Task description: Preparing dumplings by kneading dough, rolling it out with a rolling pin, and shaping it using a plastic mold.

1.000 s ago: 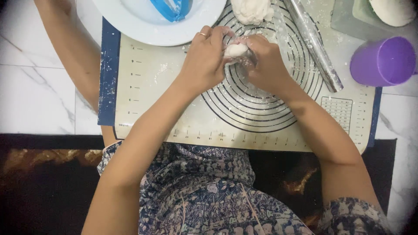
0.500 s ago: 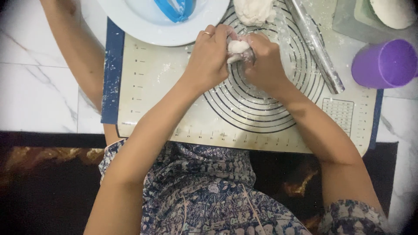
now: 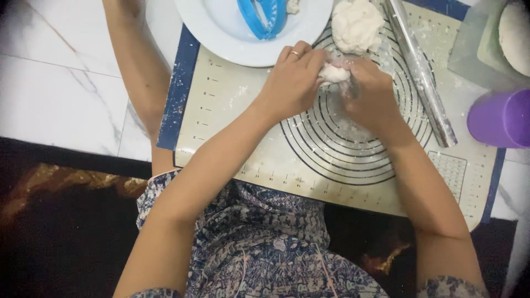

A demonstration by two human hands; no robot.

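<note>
- A pale rubbery baking mat with a dark blue border and printed concentric rings covers the white marble floor; it is dusted with flour.
- A round white plate overlaps the mat's far edge, holding a blue plastic tool.
- A slim metallic rolling pin lies diagonally near the right edge, beside a purple cup.
- A lumpy mound of dough sits at the far edge.
- The left hand and right hand meet above the rings, fingers closed together around a small dough piece, soft, white and uneven.
</note>
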